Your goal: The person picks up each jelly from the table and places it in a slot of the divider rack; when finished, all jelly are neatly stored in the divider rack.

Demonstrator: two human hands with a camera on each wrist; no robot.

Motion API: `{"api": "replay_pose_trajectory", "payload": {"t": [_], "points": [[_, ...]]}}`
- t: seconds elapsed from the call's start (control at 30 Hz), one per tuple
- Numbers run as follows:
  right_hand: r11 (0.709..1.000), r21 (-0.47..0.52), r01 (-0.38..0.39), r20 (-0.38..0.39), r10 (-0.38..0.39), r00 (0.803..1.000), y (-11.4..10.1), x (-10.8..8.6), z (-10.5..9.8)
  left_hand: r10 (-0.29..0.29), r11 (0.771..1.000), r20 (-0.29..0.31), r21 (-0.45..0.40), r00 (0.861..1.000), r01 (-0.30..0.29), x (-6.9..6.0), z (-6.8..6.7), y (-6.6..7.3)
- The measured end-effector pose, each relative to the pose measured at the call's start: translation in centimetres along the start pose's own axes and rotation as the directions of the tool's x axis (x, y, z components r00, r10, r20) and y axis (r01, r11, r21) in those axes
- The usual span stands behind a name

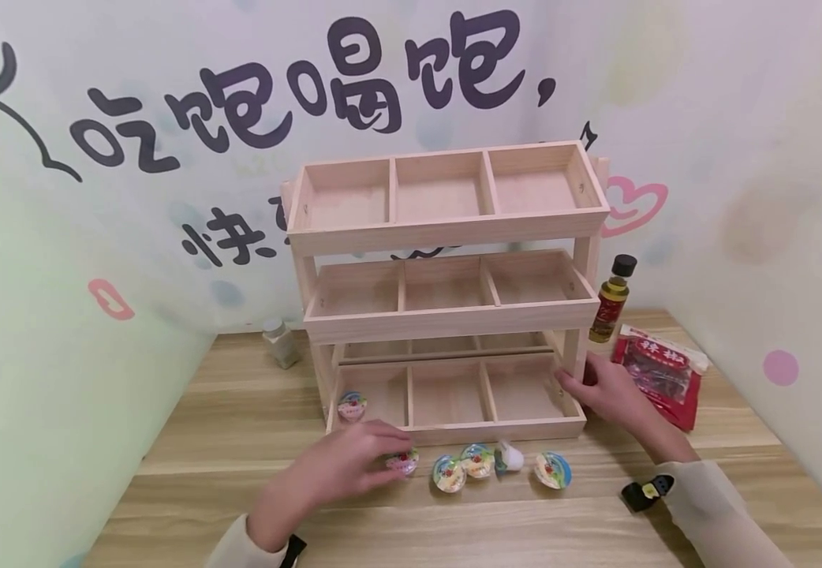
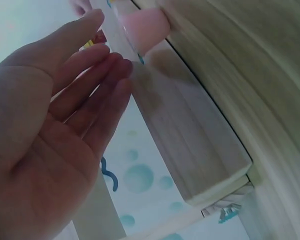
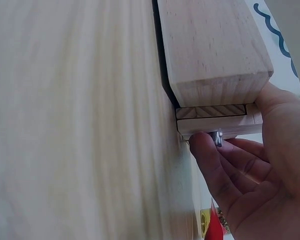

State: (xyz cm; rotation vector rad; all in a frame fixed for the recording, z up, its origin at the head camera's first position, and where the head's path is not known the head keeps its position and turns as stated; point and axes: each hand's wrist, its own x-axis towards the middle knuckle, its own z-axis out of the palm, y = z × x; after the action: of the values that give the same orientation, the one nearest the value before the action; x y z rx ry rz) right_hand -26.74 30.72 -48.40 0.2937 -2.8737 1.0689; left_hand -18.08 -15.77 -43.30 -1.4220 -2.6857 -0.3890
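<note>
L hand (image 1: 340, 465) fingers loosely extended beside jelly cup (image 1: 405, 461), contact unclear | R hand (image 1: 613, 394) gripping wooden rack (image 1: 453, 319) by lower right end | cup on table (image 1: 191, 489) before bottom tier's front lip (image 1: 496, 432); four more cups (image 1: 449, 475) rightward | bottle (image 1: 608, 308), red packet (image 1: 663, 379) right of rack | open gap between lip and middle tier (image 1: 354, 327)
</note>
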Motion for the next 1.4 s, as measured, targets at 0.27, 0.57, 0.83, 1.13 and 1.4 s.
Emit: {"api": "replay_pose_trajectory", "payload": {"t": [0.27, 0.57, 0.83, 1.13, 1.4], "points": [[1.000, 0.001, -0.007, 0.001, 0.007, 1.000, 0.0, 0.0, 0.1, -0.015, 0.999, 0.038, 0.039, 0.999, 0.014, 0.1, 0.7, 0.7], [1.000, 0.012, -0.011, 0.010, 0.011, 1.000, 0.1, 0.0, 0.1, 0.017, 0.999, 0.022, -0.052, 1.000, -0.015, 0.2, 1.2, 0.6], [1.000, 0.019, -0.017, 0.020, 0.017, 1.000, 0.1, 0.0, 0.1, -0.028, 0.994, 0.018, -0.109, 0.999, 0.030, 0.0, 1.4, 0.3], [1.000, 0.026, -0.009, 0.020, 0.009, 1.000, 0.2, 0.0, 0.2, -0.016, 0.990, 0.055, -0.139, 0.998, 0.023, 0.1, 1.5, 0.2], [0.999, 0.037, -0.010, 0.022, 0.009, 1.000, 0.2, -0.1, 0.1, 0.025, 0.973, -0.039, -0.229, 0.999, -0.033, 0.1, 0.7, -0.1]]}}
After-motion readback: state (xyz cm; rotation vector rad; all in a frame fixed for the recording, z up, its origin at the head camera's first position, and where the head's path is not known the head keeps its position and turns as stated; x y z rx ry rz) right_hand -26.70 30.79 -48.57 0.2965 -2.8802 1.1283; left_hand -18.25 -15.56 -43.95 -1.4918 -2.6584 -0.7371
